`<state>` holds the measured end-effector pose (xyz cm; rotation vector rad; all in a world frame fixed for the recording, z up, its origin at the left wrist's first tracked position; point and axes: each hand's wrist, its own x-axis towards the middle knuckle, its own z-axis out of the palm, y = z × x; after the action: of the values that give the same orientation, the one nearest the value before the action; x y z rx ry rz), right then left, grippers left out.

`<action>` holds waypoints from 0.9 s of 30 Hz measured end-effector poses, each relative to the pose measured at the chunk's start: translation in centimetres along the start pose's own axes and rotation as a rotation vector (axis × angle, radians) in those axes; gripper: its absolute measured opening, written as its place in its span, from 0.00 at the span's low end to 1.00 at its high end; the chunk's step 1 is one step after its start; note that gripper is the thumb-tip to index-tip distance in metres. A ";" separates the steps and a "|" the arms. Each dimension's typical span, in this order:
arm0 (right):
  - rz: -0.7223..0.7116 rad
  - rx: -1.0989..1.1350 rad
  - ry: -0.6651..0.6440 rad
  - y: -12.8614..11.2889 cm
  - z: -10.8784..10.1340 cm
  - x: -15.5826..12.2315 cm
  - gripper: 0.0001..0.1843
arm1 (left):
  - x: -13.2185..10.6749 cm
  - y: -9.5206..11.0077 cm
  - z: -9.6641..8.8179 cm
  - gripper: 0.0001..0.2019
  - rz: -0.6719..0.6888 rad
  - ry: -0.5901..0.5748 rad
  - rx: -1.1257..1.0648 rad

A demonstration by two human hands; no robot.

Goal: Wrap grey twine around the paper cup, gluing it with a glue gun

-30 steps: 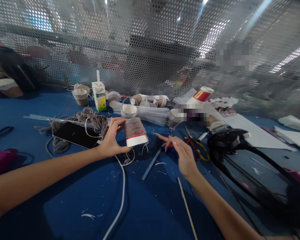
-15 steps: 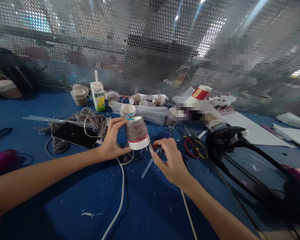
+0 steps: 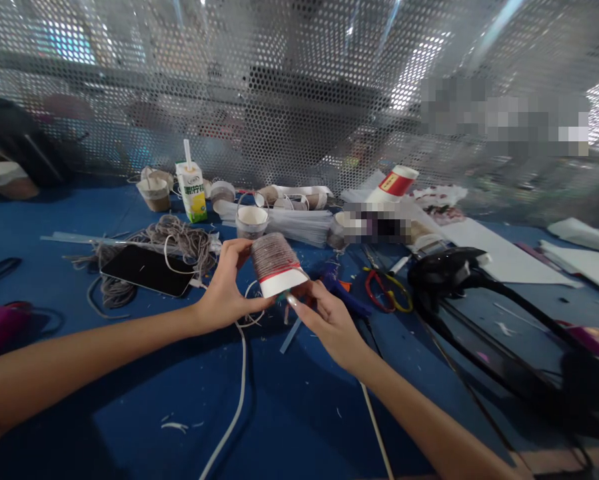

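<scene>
Between my hands, above the blue table, is a paper cup (image 3: 275,259) wound with grey-brown yarn. A thin red band and a bare white strip show at its lower end, which tilts toward me. My left hand (image 3: 229,280) is closed around the cup's left side, its thumb low near the white strip. At the lower right, my right hand (image 3: 324,317) grips the white rim, thumb below and fingers curled behind. The cup partly hides the fingers of both hands. Just behind the cup, a small bucket-like cup (image 3: 252,220) with a thin handle stands on the table.
Grey yarn (image 3: 176,233) lies left beside a black phone (image 3: 148,270) and a white cable (image 3: 236,407). A drink carton (image 3: 193,193) stands behind. Scissors (image 3: 379,290), a blue glue gun (image 3: 336,287) and a black strapped object (image 3: 449,267) lie right. A perforated metal screen (image 3: 299,100) rises behind.
The cup has tilted, its white end turning and dipping toward the right. My right hand has shifted left and taken hold of the rim; the blue glue gun shows more clearly.
</scene>
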<state>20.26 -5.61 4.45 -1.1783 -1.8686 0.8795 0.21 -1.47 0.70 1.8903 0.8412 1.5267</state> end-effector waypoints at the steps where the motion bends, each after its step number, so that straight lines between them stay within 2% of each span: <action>1: 0.024 0.030 0.026 0.0 0.3 0.0 0.14 | -0.1 0.1 0.0 0.37 -0.004 -0.003 -0.009; 5: 0.052 0.091 0.115 -0.3 0.3 0.1 0.14 | 0.1 0.0 -0.2 0.36 -0.023 0.019 -0.065; 10: 0.082 0.221 0.234 -0.4 -1.9 0.8 0.14 | 0.8 -1.7 -0.9 0.35 -0.142 -0.019 -0.246; 12: 0.104 0.165 0.260 -0.2 -2.8 1.1 0.14 | 1.0 -2.4 -1.2 0.35 -0.170 -0.050 -0.284; 15: 0.154 -0.034 0.258 0.2 -3.9 1.1 0.12 | 1.1 -3.0 -1.6 0.35 -0.154 -0.080 -0.321; 18: 0.159 -0.149 0.308 0.8 -4.5 0.9 0.16 | 1.0 -3.4 -1.9 0.36 -0.160 -0.119 -0.336; 20: 0.133 -0.114 0.456 1.5 -5.1 0.9 0.19 | 0.9 -3.6 -2.0 0.36 -0.198 -0.165 -0.355; 24: -0.010 0.026 0.951 2.8 -7.2 1.6 0.14 | 0.8 -3.8 -2.2 0.37 -0.267 -0.223 -0.437; 25: -0.034 0.040 1.020 2.8 -7.5 1.7 0.13 | 0.8 -3.9 -2.2 0.37 -0.270 -0.219 -0.445; 27: -0.099 0.069 1.068 2.4 -7.6 1.7 0.13 | 0.8 -3.9 -2.2 0.36 -0.267 -0.210 -0.445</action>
<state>27.24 -2.05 6.53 -1.1551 -0.9878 0.1485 -2.30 1.74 -1.27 1.5118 0.5727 1.2072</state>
